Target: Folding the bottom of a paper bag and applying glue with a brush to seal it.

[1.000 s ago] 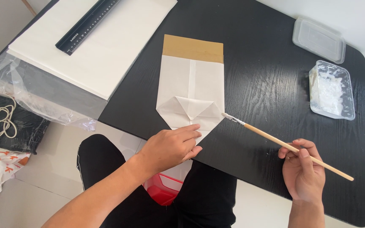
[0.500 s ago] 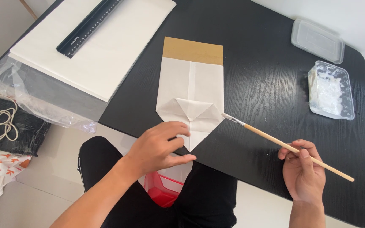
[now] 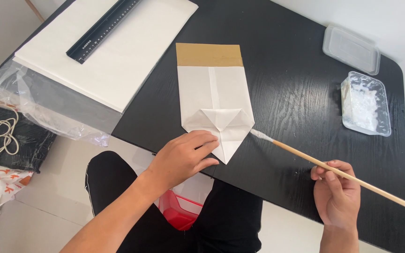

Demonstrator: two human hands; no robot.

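1. The desk (image 3: 305,93) is black wood with a visible grain and a rounded right corner; bare room lies between the bag and the tubs.
2. A stack of white sheets (image 3: 118,51) lies at the far left, partly over the desk edge, with clear plastic wrap (image 3: 38,112) under it.
3. The paper bag (image 3: 214,93) lies flat at the middle, white with a brown band at the far end; its near end is folded into a point close to the desk edge.
4. A black ruler (image 3: 101,30) lies diagonally on the sheets.
5. A clear tub (image 3: 365,104) with white paste stands at the right, its lid (image 3: 351,49) just beyond.
6. The left hand (image 3: 183,157), with flat fingers, presses the bag's folded point.
7. The right hand (image 3: 336,194) pinches a thin wooden brush (image 3: 333,171); its white tip touches the fold's right edge.
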